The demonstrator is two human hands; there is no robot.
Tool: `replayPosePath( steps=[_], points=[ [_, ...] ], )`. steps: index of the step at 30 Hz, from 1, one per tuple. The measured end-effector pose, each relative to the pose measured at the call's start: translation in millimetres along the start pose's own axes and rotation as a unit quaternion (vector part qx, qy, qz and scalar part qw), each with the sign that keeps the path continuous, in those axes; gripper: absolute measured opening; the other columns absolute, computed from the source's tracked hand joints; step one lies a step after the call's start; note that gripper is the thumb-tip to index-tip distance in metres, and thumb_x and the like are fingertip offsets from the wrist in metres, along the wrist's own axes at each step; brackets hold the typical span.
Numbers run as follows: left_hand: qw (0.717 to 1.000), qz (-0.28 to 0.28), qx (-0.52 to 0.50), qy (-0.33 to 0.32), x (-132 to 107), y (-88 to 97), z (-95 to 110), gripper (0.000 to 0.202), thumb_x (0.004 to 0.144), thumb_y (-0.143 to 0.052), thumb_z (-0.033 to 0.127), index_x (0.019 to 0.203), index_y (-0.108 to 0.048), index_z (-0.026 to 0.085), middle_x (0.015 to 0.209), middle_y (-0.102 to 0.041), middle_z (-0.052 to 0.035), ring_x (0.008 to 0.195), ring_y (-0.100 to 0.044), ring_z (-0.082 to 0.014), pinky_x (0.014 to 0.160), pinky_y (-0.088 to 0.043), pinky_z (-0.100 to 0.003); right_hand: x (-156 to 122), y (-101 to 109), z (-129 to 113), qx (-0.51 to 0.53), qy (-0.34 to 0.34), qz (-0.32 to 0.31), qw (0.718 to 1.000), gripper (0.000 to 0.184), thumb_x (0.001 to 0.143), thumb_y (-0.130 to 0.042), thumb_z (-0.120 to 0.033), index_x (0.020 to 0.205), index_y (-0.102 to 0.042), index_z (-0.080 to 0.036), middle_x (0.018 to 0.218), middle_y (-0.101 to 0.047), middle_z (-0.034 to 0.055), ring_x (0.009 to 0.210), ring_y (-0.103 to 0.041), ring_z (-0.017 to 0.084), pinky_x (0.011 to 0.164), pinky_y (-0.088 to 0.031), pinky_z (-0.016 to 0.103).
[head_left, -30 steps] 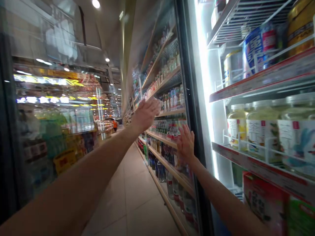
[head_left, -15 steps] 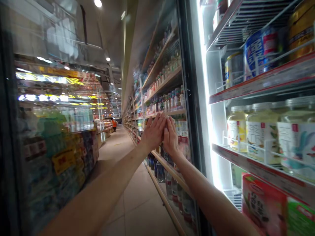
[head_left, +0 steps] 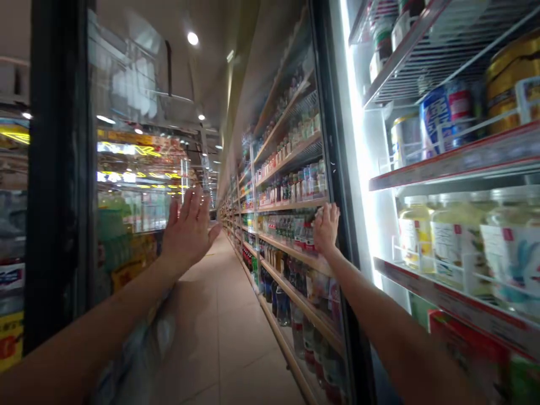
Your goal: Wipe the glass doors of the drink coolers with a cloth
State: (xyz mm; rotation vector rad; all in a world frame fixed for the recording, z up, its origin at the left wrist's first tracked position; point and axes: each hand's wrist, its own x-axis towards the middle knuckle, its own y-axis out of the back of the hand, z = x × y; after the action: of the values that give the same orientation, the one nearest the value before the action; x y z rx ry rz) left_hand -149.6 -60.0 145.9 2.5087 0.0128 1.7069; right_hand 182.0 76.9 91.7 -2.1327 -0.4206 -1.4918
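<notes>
A glass door (head_left: 270, 129) of a lit drinks fridge stands swung out in front of me. My left hand (head_left: 189, 230) lies flat against the glass at the left, fingers stretched and thumb apart. Close to the door's dark frame on the right, my right hand (head_left: 327, 228) presses on the glass. Under its bent fingers a small whitish crumpled cloth (head_left: 318, 215) peeks out, mostly hidden by the hand. Shelves of bottles show in the glass behind both hands.
To the right, fridge shelves (head_left: 455, 301) with wire guards hold bottles of pale yellow drink (head_left: 451, 242), cans (head_left: 407, 140) and cartons. A dark upright frame (head_left: 54, 185) stands at the left. A tiled aisle floor (head_left: 215, 337) runs away ahead.
My hands were together near the middle of the glass. Now the left hand has moved left and the right hand right, toward the door frame. The view has turned slightly left.
</notes>
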Motion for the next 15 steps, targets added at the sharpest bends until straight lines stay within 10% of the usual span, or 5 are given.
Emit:
replayPosePath(
  steps=[6,9,15],
  points=[
    [1.0,-0.013,0.004,0.006,-2,-2.8,-1,0.066,0.089,-0.036,0.042,0.145,-0.016,0.015,0.15,-0.021,-0.0172,0.14,-0.014,-0.0301,0.111,-0.016,-0.055,-1,-31,-106,0.041,0.212,-0.1,0.971,0.052,0.089,-0.033,-0.027,0.14,-0.032,-0.015,0.147,-0.031,0.0108,0.142,-0.009,0.022,0.114,-0.02,0.049],
    [1.0,-0.02,0.008,-0.007,-3,0.0,-5,0.065,0.089,-0.037,0.043,0.144,-0.019,0.014,0.15,-0.023,-0.0167,0.14,-0.015,-0.0287,0.111,-0.016,-0.053,-4,-26,-116,0.04,0.289,-0.168,0.942,0.052,0.089,-0.036,-0.028,0.139,-0.033,-0.017,0.147,-0.033,0.008,0.141,-0.013,0.019,0.114,-0.021,0.044],
    [0.999,-0.032,0.03,-0.013,-5,5.6,-3,0.061,0.09,-0.037,0.039,0.143,-0.022,0.012,0.149,-0.025,-0.0167,0.14,-0.015,-0.0274,0.111,-0.019,-0.05,35,-18,-42,0.014,0.02,-0.008,1.0,0.053,0.091,-0.03,-0.031,0.139,-0.031,-0.009,0.145,-0.032,0.0198,0.14,-0.017,0.029,0.108,-0.022,0.06]
  ],
)
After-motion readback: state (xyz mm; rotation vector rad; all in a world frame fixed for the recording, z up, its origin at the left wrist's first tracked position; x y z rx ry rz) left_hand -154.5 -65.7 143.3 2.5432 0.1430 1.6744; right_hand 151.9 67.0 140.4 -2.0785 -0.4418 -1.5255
